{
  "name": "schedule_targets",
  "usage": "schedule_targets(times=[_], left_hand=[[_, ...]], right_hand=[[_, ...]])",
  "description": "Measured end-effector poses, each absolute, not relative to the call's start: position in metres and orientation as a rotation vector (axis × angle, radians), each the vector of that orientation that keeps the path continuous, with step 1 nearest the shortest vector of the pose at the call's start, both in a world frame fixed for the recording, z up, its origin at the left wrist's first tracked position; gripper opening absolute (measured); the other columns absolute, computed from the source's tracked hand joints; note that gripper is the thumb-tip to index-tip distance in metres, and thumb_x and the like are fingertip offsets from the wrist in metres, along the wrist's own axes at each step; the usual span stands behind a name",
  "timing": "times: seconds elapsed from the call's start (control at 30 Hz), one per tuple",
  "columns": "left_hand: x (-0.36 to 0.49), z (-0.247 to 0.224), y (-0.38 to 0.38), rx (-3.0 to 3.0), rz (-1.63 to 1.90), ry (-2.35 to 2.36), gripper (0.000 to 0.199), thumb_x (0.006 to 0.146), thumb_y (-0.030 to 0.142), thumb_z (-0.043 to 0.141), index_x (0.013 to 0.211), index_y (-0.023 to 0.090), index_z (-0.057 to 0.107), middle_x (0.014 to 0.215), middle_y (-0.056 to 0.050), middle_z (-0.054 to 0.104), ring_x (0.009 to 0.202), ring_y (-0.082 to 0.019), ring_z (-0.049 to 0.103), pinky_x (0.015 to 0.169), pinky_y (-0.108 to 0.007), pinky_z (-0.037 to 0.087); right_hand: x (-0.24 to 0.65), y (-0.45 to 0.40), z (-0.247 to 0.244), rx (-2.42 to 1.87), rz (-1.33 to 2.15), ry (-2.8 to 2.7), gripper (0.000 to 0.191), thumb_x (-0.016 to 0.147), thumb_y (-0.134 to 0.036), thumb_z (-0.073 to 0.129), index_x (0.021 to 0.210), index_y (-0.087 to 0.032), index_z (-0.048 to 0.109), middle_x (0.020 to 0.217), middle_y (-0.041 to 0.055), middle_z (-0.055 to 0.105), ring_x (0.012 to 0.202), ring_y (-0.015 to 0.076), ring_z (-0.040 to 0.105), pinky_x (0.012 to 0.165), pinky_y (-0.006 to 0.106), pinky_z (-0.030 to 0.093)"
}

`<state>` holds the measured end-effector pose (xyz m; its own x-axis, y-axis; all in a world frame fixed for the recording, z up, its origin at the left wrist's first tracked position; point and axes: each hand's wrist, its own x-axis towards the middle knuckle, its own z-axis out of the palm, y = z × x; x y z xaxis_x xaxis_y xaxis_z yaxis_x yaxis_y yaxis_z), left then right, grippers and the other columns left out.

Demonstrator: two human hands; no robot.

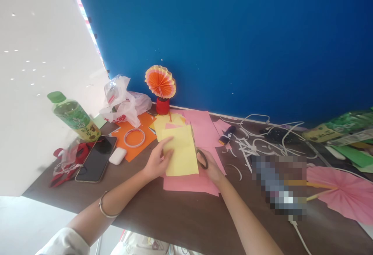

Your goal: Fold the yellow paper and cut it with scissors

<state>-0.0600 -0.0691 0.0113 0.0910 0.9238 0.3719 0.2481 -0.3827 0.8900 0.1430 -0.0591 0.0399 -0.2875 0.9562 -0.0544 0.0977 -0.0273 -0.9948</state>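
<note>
On the table point(163, 218), a paper sheet point(183, 154) is above a layer of loose papers point(189, 184), the left hand point(160, 161) over its left side and the right hand point(212, 168), with scissors point(203, 158), beside its right edge. Behind the papers, near the wall panel point(221, 41), is a paper fan point(161, 82). Left of it is a plastic bag point(126, 103). Before the bag, a tape roll point(125, 138) lies on paper; farther left come an earbud case point(118, 156), then a smartphone point(97, 161), with a drink bottle point(77, 117) behind. Right of the papers lie paper strips point(245, 149) and cables point(287, 140); at far right, another bottle point(342, 126) is behind a second paper fan point(348, 193).
</note>
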Motion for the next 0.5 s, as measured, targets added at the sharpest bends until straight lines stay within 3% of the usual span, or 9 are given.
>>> schedule_targets(times=[0.27, 0.5], left_hand=[[-0.0606, 0.0132, -0.0696, 1.758, 1.318, 1.214, 0.043, 0.087, 0.03, 0.045, 0.128, 0.02, 0.04, 0.093, -0.005, 0.06, 0.066, -0.012, 0.051, 0.064, -0.026, 0.045], [-0.0609, 0.0103, -0.0681, 1.746, 1.325, 1.204, 0.042, 0.087, 0.03, 0.046, 0.127, 0.02, 0.041, 0.092, -0.005, 0.059, 0.065, -0.012, 0.05, 0.064, -0.026, 0.044]], right_hand=[[0.1441, -0.0583, 0.0381, -1.178, 1.37, -1.501, 0.045, 0.069, -0.065, 0.055, 0.058, -0.022, 0.049, 0.05, -0.0011, 0.041, 0.052, 0.0145, 0.041, 0.049, 0.027, 0.035], [0.1423, -0.0583, 0.0399, -1.191, 1.37, -1.512, 0.046, 0.069, -0.067, 0.053, 0.059, -0.022, 0.048, 0.05, -0.002, 0.038, 0.05, 0.0133, 0.037, 0.047, 0.026, 0.032]])
